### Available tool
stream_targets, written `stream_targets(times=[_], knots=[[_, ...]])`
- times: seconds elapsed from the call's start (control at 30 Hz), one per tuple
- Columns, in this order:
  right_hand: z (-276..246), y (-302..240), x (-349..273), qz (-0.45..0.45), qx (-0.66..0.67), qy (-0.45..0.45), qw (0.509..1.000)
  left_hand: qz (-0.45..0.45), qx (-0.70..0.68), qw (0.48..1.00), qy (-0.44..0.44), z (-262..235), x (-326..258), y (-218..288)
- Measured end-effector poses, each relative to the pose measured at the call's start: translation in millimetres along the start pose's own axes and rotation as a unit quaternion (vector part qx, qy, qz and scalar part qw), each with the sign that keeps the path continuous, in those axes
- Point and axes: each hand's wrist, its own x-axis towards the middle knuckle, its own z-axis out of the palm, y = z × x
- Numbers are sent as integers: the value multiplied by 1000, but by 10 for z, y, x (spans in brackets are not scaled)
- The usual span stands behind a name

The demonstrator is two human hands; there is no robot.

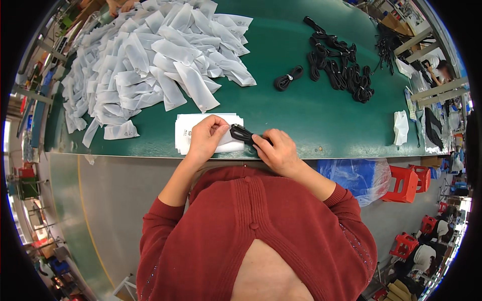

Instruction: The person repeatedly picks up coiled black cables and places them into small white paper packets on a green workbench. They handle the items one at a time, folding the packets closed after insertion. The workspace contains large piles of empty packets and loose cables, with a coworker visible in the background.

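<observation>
My right hand (pixel 277 150) grips a coiled black cable (pixel 241 133) between thumb and fingers. The cable's far end reaches the mouth of a whitish translucent bag (pixel 224 136). With thumb and forefinger together, my left hand (pixel 207 134) pinches that bag near its opening. Whether the cable's tip is inside the bag or only against it, I cannot tell. Beneath both hands lies a flat stack of white bags (pixel 187 122) at the table's near edge, partly hidden by my left hand.
A large heap of filled whitish bags (pixel 150 55) covers the table's left side. Several bundled black cables (pixel 346 70) lie at the far right, with one cable bundle (pixel 288 79) nearer. A crumpled white wrapper (pixel 400 128) rests by the right edge. Another person's hand (pixel 125 6) shows beyond the heap.
</observation>
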Motion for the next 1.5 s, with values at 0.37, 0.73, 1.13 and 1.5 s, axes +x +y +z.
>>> stream_targets(times=[0.37, 0.73, 1.13, 1.5], knots=[[-57, 130, 74, -73, 38, -8, 997, -8, 46, 998, -51, 1, -30, 40], [69, 84, 186, 542, 533, -77, 645, 211, 178, 961, -33, 22, -5, 445], [109, 6, 588, 111, 323, 156, 927, 125, -86, 986, -73, -103, 291, 621], [-17, 1315, 589, 262, -221, -50, 938, 206, -61, 965, 151, -1165, 1382, 1008]])
